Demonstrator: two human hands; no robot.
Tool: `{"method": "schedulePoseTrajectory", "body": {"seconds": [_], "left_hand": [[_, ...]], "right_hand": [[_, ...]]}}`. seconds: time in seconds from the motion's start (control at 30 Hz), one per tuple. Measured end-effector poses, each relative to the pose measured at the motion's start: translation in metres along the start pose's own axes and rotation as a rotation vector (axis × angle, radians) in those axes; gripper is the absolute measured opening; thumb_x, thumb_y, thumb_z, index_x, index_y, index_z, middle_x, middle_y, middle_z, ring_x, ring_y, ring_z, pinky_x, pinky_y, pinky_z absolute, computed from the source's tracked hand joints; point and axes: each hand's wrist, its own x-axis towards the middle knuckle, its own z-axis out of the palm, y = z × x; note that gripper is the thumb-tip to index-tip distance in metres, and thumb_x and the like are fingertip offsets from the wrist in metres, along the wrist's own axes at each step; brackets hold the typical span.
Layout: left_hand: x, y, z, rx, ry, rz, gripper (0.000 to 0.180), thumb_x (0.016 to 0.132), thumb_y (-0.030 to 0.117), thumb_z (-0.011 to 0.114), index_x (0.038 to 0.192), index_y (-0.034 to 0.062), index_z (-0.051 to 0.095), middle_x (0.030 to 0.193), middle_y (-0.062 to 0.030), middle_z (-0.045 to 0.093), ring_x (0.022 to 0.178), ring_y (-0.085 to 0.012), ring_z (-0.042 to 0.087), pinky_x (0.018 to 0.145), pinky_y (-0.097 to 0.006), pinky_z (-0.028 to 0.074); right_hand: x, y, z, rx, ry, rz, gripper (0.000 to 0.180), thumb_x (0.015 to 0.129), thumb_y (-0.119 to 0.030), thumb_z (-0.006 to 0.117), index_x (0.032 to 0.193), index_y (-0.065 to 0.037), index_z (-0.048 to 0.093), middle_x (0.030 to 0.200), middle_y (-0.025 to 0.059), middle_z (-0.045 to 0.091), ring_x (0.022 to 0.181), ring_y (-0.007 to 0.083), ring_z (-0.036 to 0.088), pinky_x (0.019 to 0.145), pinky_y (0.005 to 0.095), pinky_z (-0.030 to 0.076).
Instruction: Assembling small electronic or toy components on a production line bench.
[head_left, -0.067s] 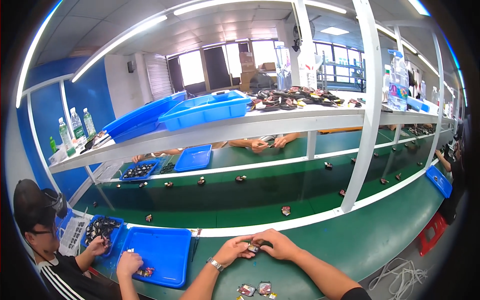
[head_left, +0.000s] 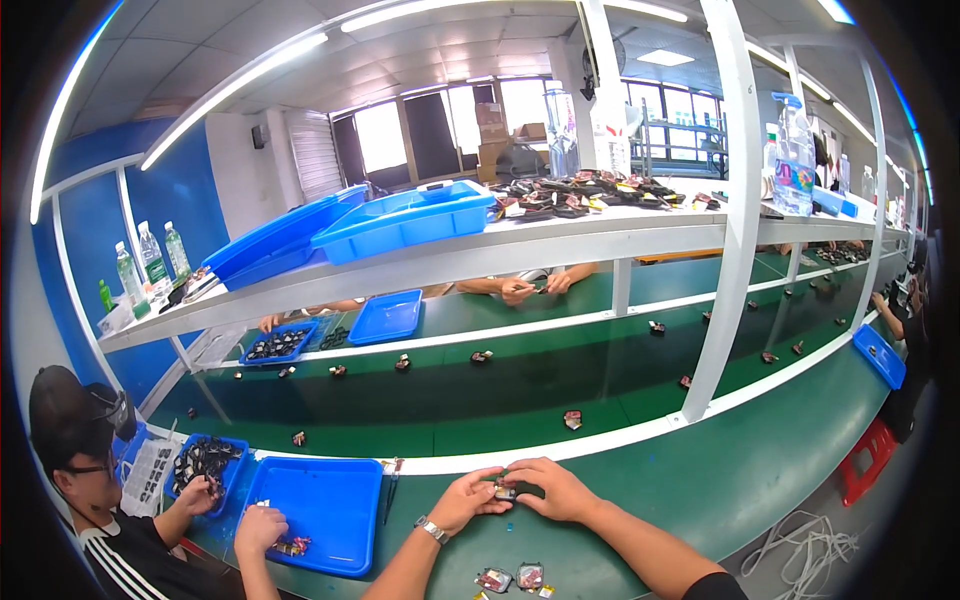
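My left hand (head_left: 464, 502), with a metal-banded watch at its wrist, grips a small electronic module (head_left: 505, 492) between thumb and fingers. The module is dark, with a pale and yellowish face. From the other side, the fingers of my right hand (head_left: 556, 491) close on the same module. Below my hands, near the front edge of the green bench (head_left: 640, 490), lie two similar modules: one (head_left: 493, 580) on the left and another (head_left: 530, 576) beside it, both with reddish parts and yellow tabs. A tiny blue bit (head_left: 509, 526) sits just under my hands.
To my left lies a large blue tray (head_left: 372, 500), a thin tool (head_left: 391, 492) beside it. A co-worker (head_left: 90, 480) reaches over it, near a tray of dark parts (head_left: 240, 470). A conveyor (head_left: 480, 410) with scattered modules runs beyond a white rail; a white post (head_left: 735, 250) rises ahead.
My fingers have shifted slightly on the module, both hands staying in place. The whole view has moved very slightly.
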Motion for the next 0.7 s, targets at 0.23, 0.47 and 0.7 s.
{"method": "schedulePoseTrajectory", "body": {"seconds": [0.23, 0.47, 0.7], "left_hand": [[0.002, -0.004, 0.008, -0.016, 0.040, 0.049, 0.040, 0.095, -0.003, 0.045, 0.135, 0.0012, 0.041, 0.118, -0.0172, 0.059, 0.101, -0.0248, 0.065, 0.091, -0.032, 0.055], [0.005, -0.008, 0.005, -0.021, 0.067, 0.074, 0.038, 0.092, -0.002, 0.050, 0.129, 0.0015, 0.040, 0.115, -0.0180, 0.060, 0.100, -0.0271, 0.065, 0.089, -0.034, 0.056], [0.003, -0.007, 0.010, 0.022, 0.032, 0.080, 0.044, 0.092, -0.004, 0.050, 0.134, 0.0001, 0.041, 0.123, -0.0173, 0.057, 0.106, -0.0259, 0.063, 0.093, -0.034, 0.053]], "right_hand": [[-0.004, 0.005, 0.017, -0.141, 0.091, 0.015, 0.023, 0.078, -0.010, 0.068, 0.101, -0.010, 0.065, 0.099, 0.0055, 0.060, 0.096, 0.0250, 0.058, 0.080, 0.0352, 0.051], [-0.003, 0.000, 0.017, -0.151, 0.080, 0.041, 0.020, 0.077, -0.007, 0.068, 0.097, -0.009, 0.067, 0.097, 0.0071, 0.060, 0.093, 0.0259, 0.058, 0.077, 0.0362, 0.051], [-0.005, 0.011, 0.019, -0.158, 0.123, -0.043, 0.018, 0.077, -0.007, 0.069, 0.095, -0.010, 0.070, 0.114, 0.0113, 0.056, 0.107, 0.0293, 0.054, 0.085, 0.0365, 0.050]]}}
